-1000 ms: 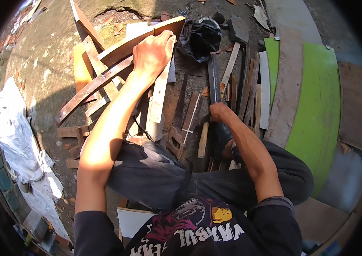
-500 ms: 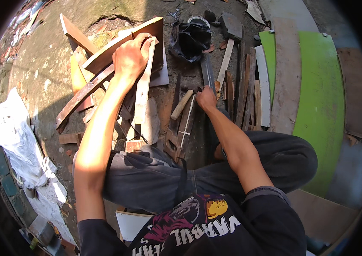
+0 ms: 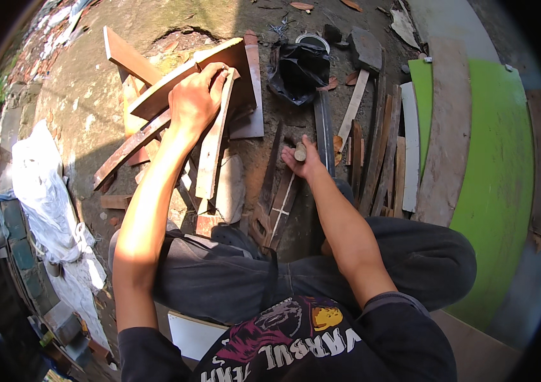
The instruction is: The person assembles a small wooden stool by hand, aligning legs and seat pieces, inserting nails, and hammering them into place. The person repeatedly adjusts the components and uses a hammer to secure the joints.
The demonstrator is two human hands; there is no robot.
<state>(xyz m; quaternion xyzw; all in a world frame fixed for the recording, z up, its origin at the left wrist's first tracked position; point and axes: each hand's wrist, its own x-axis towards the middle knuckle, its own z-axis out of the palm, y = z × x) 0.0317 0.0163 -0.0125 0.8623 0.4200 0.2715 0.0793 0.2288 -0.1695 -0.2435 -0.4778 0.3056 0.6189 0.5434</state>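
In the head view, the left hand [image 3: 195, 100] reaches to the upper end of a narrow wooden strip [image 3: 212, 149], its grip clamped on that end; a broad wooden board [image 3: 184, 81] lies tilted just beside these knuckles, over other wooden pieces; the strip slopes from the fingers down toward the person's knees; the right hand [image 3: 309, 167] is turned palm up, its grip closed loosely around a wooden tool handle [image 3: 300, 153], whose butt end faces the camera; the tool's head is too hidden to tell; the handle is above the ground between a handsaw [image 3: 260, 224] and a dark bar [image 3: 324, 130]; beside the handsaw lies a dark batten [image 3: 281, 207] marked with a white cross; farther off, a black plastic bag [image 3: 298, 75] sits near a round can [image 3: 312, 42]; a weathered plank [image 3: 451, 134] rests on a green panel [image 3: 497, 153] at the right; a crumpled white sheet [image 3: 41, 197] lies at the left.
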